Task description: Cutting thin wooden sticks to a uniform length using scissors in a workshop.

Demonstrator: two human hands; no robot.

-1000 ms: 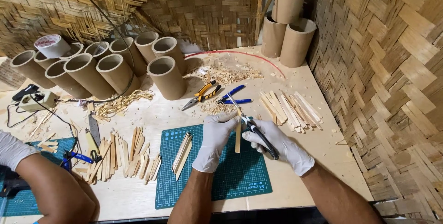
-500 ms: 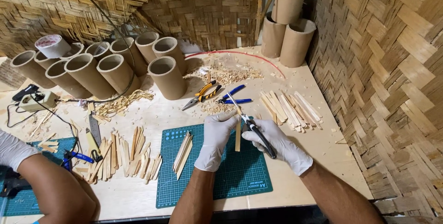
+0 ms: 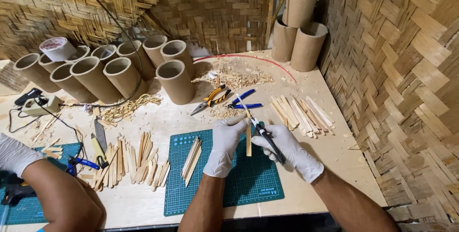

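Wooden strip (image 3: 248, 141) stands lengthwise, pointing away from us over the green cutting mat (image 3: 248, 184); our left hand (image 3: 224, 147) pinches it, right hand (image 3: 287, 150) grips a black knife (image 3: 267, 138). Woven bamboo walls (image 3: 401, 69) enclose the worktable (image 3: 334, 165).

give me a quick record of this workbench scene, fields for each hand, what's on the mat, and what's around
left hand: gloved, steadying the top of an upright wooden stick
right hand: gloved, grip closed on a black-handled knife against the stick
mat: green cutting mat, small stack of sticks lying on it
behind: pliers, blue-handled tool, cardboard tubes
right side: pile of sticks
far left: another person's arm
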